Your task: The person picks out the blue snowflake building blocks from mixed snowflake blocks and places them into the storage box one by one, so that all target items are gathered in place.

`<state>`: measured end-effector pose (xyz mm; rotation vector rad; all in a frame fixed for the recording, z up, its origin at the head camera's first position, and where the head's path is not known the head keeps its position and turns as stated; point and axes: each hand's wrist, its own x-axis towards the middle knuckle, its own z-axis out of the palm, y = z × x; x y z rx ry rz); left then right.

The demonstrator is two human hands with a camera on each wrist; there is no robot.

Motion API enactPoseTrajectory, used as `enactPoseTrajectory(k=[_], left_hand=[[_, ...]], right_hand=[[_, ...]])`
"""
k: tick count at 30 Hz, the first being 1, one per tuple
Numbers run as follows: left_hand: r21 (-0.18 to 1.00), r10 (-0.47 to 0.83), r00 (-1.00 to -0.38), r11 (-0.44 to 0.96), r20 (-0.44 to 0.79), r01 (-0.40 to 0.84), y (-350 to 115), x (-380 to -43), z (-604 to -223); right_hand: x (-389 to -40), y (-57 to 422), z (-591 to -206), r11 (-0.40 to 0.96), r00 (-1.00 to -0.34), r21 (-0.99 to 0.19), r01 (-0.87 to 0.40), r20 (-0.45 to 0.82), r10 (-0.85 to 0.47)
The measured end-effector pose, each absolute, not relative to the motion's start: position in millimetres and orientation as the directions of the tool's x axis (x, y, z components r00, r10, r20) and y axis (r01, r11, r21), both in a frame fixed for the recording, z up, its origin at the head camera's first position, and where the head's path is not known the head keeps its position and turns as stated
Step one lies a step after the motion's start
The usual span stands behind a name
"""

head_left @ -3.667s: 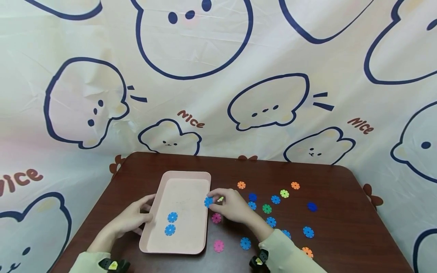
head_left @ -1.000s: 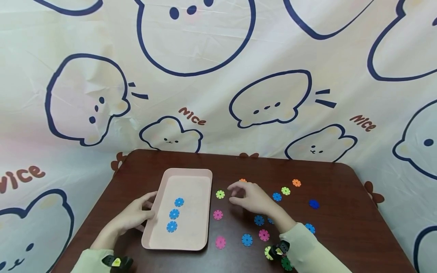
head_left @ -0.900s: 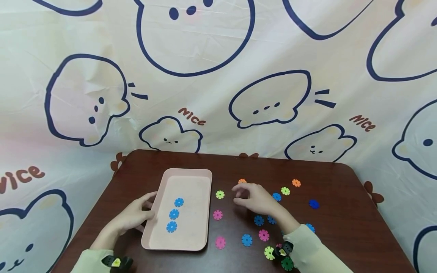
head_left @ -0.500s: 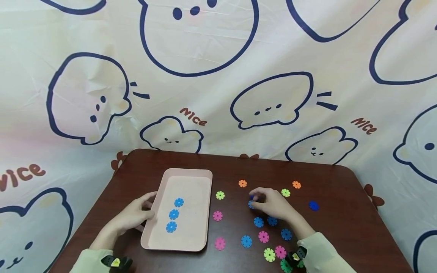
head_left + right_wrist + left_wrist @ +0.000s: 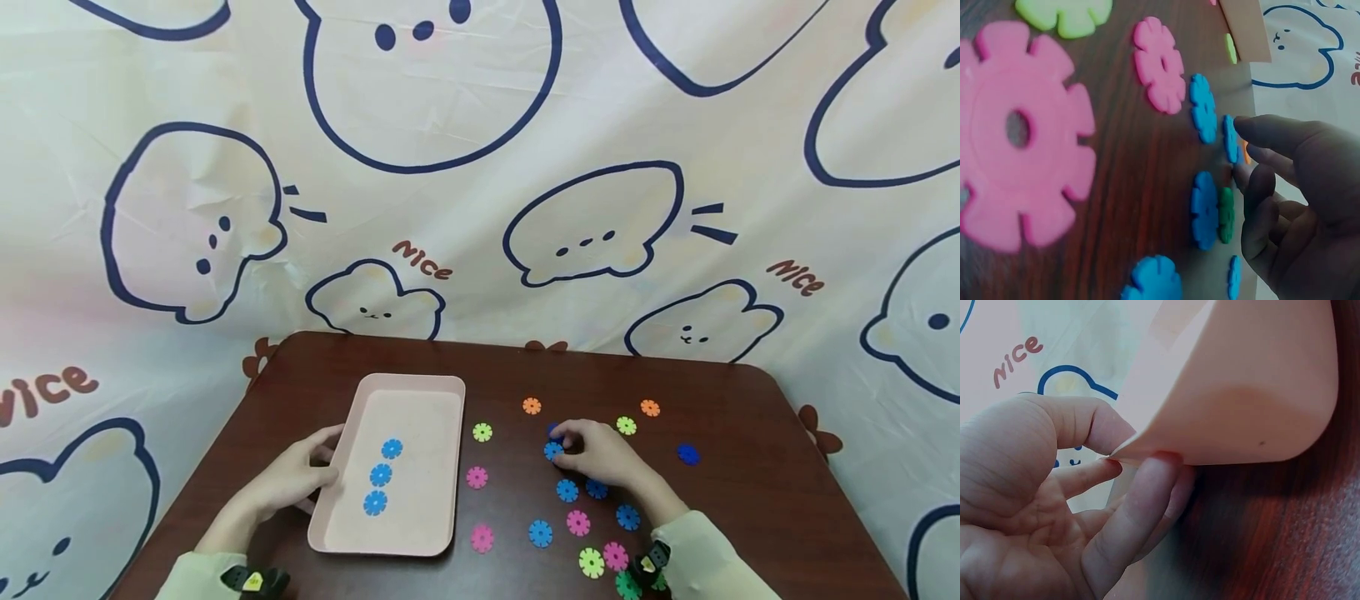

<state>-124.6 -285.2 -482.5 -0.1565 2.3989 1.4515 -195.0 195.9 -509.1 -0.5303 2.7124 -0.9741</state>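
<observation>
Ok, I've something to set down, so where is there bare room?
Bare: the far end of the tray, beyond its three blue discs; the table right of the rightmost dark blue disc; its far strip, behind both orange discs. Crowded: around the right hand.

Pale cartoon-printed cloth (image 5: 465,204) behind a dark brown table (image 5: 515,472)

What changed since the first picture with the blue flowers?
The right hand let go of its blue flower in the tray, making three there, and moved right. Its fingers are at another blue flower; I can't tell whether they grip it. The left hand still holds the tray.
</observation>
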Motion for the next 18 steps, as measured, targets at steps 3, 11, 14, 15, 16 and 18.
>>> enactPoseTrajectory(k=[3,11,14,15,16,18], left_hand=[[0.843,0.082,-0.937,0.468,-0.339,-0.264,-285.3,-124.2,-483.0],[0.847,0.084,-0.936,0.460,-0.341,-0.267,-285.6,-124.3,-483.5],[0.845,0.083,-0.936,0.462,-0.343,-0.269,-285.5,-124.5,-482.6],[0.845,0.083,-0.936,0.462,-0.342,-0.268,-285.5,-124.5,-482.2],[0.845,0.083,-0.936,0.462,-0.342,-0.268,-285.4,-124.6,-481.7],[0.845,0.082,-0.936,0.462,-0.342,-0.268,-285.3,-124.7,-480.9]], right_hand=[[-193.8,193.3,-511.6,0.723,-0.911,-0.637,-0.266,-0.080,-0.406],[-193.2,189.0,-511.0,0.729,-0.913,-0.639,-0.246,-0.098,-0.395],[-194.2,188.1,-510.0,0.735,-0.916,-0.640,-0.225,-0.118,-0.383],[-194.5,187.7,-509.5,0.736,-0.917,-0.641,-0.217,-0.125,-0.378],[-195.0,187.3,-509.3,0.738,-0.918,-0.642,-0.208,-0.132,-0.374],[-195.8,186.4,-508.6,0.742,-0.920,-0.641,-0.195,-0.143,-0.365]])
